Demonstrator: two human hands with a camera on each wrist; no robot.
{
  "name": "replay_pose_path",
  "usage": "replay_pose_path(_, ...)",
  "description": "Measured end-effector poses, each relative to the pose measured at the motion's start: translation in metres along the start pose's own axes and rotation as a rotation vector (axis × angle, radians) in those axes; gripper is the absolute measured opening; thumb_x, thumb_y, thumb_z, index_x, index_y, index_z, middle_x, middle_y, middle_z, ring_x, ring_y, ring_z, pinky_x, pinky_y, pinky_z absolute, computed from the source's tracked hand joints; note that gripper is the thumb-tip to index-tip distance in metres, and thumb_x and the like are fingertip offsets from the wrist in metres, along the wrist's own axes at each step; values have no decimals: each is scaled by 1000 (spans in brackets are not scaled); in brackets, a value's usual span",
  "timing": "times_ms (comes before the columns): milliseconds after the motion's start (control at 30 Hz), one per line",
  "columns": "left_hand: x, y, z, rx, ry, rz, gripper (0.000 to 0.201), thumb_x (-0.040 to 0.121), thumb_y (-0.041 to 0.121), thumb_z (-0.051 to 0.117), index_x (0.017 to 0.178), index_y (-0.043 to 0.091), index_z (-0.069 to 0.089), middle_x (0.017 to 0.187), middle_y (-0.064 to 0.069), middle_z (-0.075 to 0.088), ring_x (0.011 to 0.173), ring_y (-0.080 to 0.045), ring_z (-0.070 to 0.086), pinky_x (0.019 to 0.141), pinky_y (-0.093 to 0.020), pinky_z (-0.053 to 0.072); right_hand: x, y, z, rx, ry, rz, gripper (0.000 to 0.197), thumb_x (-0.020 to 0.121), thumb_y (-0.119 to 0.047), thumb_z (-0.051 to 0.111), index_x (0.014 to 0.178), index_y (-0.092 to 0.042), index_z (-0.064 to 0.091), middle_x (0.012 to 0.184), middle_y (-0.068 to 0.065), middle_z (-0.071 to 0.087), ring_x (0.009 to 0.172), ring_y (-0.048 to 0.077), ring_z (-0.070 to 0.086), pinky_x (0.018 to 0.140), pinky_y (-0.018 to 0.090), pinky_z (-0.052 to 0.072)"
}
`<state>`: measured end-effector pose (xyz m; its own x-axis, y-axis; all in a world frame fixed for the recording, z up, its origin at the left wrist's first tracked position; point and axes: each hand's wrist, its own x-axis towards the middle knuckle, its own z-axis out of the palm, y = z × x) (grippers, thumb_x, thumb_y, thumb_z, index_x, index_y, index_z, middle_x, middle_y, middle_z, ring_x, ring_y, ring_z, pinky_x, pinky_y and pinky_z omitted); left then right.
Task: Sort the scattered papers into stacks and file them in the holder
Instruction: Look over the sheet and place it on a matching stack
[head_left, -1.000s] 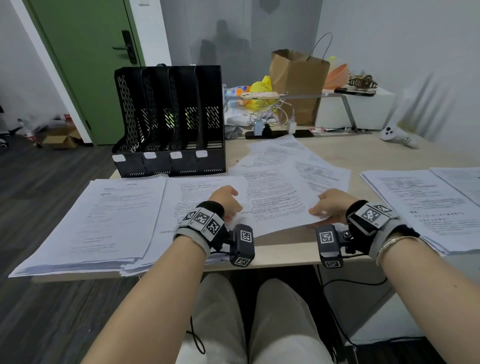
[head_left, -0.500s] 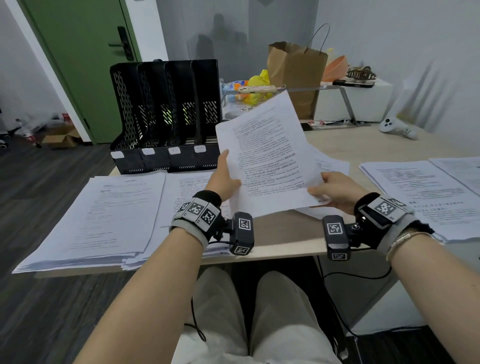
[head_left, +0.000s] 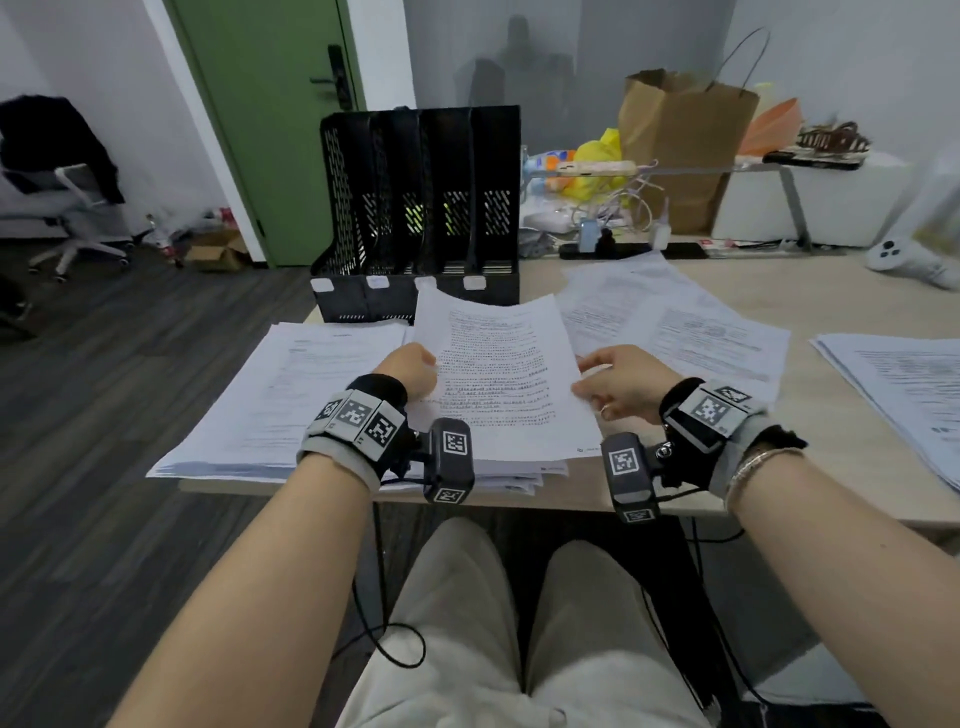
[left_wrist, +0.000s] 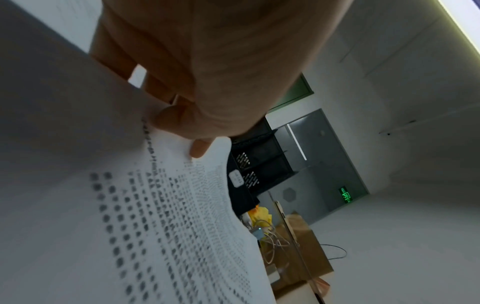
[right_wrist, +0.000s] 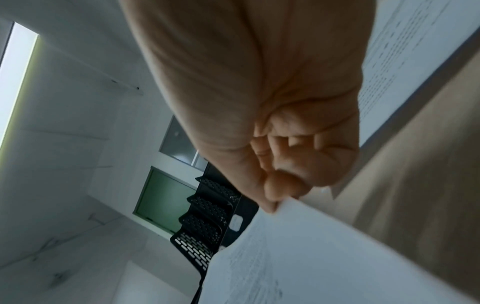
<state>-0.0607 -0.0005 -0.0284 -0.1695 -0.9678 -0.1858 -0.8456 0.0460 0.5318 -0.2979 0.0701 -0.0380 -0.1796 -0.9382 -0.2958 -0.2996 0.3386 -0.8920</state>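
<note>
**A printed sheet held by both edges over the near stack**

Your left hand (head_left: 410, 370) pinches the left edge of a printed sheet (head_left: 501, 379), thumb on top and fingers curled beneath it, as the left wrist view shows. Your right hand (head_left: 621, 383) pinches the sheet's right edge between thumb and curled fingers; the right wrist view shows that edge caught at the fingertips (right_wrist: 270, 205). The sheet spans the gap between your two hands, its near end lying on the stack (head_left: 498, 470) under it at the front edge of the worktop (head_left: 831, 467), its far end lifted a little.

Just left of your left hand lies a second, thicker stack (head_left: 291, 395), touching the first along its side. Beyond your right hand, loose papers (head_left: 670, 317) lie fanned and overlapping. Well to the right of that hand another pile (head_left: 904, 384) sits near the worktop's edge.

Past the sheet's far end, straight ahead of your left hand, the black file holder (head_left: 421, 208) stands upright. Its slots look dark; you cannot tell what is in them. To the right of it, far beyond your right hand, stands a brown paper bag (head_left: 685, 145).
</note>
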Motion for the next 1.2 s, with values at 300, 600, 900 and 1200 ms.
replay_pose_path(300,4,-5,-4,61,0,-42,46,92,14,50,137,12,42,142,-13,41,129,-31,40,110,-38,31,12,1,27,-61,-82,22,31,87,4,58,117,2,50,62,8,55,38,5,52,41,18,46)
replay_pose_path(600,12,35,20,40,-155,161,45,92,32,56,132,14,48,140,-2,46,127,-19,44,96,-25,32,14,13,-11,-162,73,-20,46,81,-26,73,119,-8,56,87,2,56,67,11,55,55,19,47)
replay_pose_path(900,26,112,56,3,-222,325,43,91,28,59,130,13,50,137,-4,49,124,-19,47,91,-23,34,-5,40,-101,-330,296,53,27,83,-15,69,110,-12,66,119,8,62,98,16,51,80,29,40)
replay_pose_path(1200,50,156,100,66,-279,238,52,90,24,61,134,2,43,135,-13,49,122,-28,49,91,-30,41,-20,78,-138,-169,360,246,30,82,-13,68,111,-16,62,111,1,51,104,20,48,76,32,47)
